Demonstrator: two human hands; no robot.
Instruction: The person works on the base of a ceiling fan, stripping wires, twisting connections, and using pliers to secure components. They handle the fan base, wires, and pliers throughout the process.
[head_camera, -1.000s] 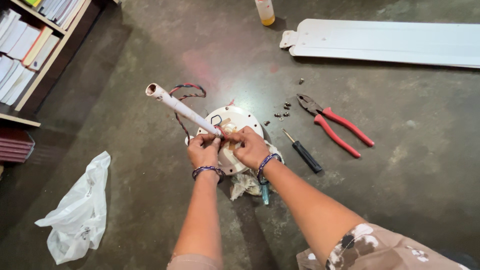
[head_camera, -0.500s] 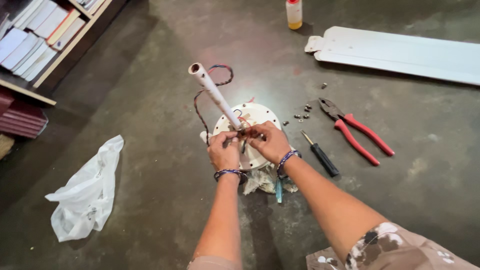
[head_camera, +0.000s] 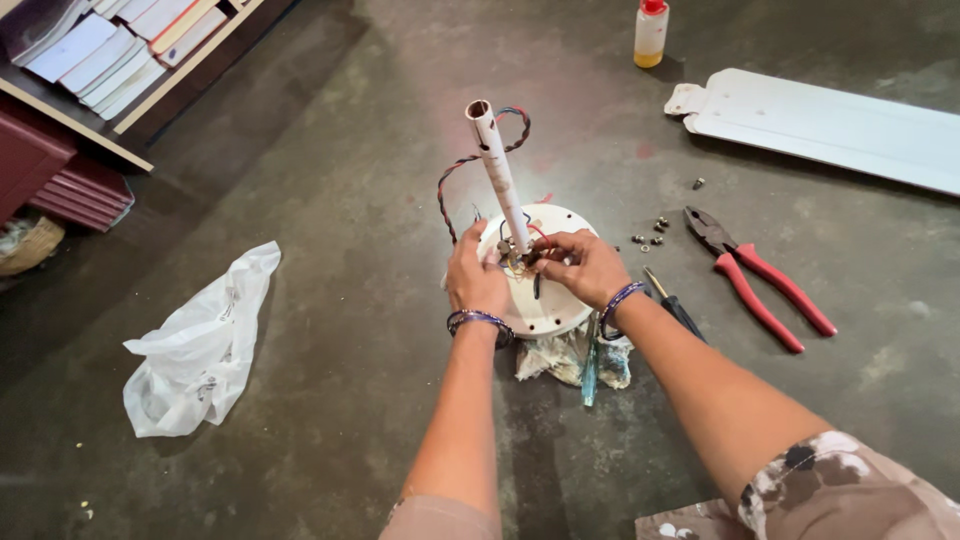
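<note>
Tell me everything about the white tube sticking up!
The white tube is a thin, hollow rod, open at its top end, with scuffed paint. It leans a little and rises from the middle of the round white fan motor on the floor. Twisted red and black wires loop from its top.

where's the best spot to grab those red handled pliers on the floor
Probably by the two red handles of the pliers, coming from above on the near right: they lie flat on the floor, handles splayed towards the lower right, dark jaws pointing at the small screws.
</note>
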